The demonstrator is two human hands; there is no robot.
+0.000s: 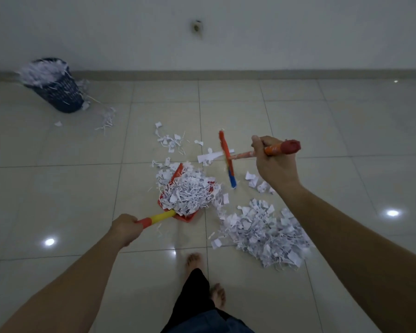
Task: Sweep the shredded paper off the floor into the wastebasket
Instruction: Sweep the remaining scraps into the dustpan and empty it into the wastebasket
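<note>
Currently one dustpan point(186, 216), one broom point(227, 158), one wastebasket point(58, 88). Shredded paper point(264, 233): white strips, one loose pile on floor tiles point(82, 188) near right forearm, one heap in dustpan, more brimming in wastebasket by wall. Left hand point(125, 228) clenches dustpan handle, arm extended. Right hand point(273, 156) grips broom handle, wrist bent.

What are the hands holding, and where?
The left hand grips the dustpan by its handle's end. The right hand grips the broom near the handle's top.
</note>
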